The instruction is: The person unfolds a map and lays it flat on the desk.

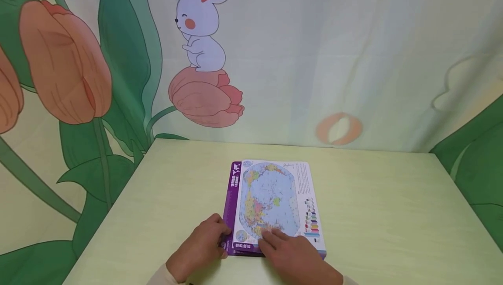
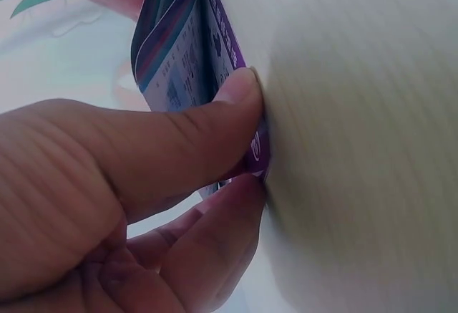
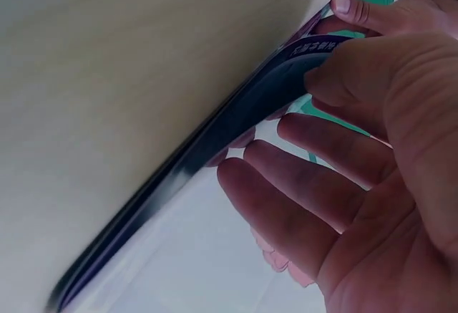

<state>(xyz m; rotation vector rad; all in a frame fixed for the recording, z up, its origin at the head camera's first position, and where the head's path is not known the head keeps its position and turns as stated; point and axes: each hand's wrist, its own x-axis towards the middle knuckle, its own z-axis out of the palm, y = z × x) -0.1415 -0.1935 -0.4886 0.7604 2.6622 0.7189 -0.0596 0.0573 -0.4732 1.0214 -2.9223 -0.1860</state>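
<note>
A glossy world map sheet [image 1: 275, 202] with a white border lies on top of a purple-edged map sheet [image 1: 231, 204], whose left strip shows. My left hand [image 1: 202, 241] pinches the near left edge of the purple-edged sheet between thumb [image 2: 240, 94] and fingers, close to the tabletop. On the near edge of the world map, my right hand [image 1: 296, 256] rests with its fingers extended over the surface. In the right wrist view, fingers [image 3: 275, 191] meet the glossy sheet and the thumb touches near its edge. The upper sheet's near left corner bows up slightly.
The sheets lie on a pale yellow-green table [image 1: 389, 206], near its front edge. Behind it hangs a printed curtain [image 1: 283, 58] with a rabbit and tulips.
</note>
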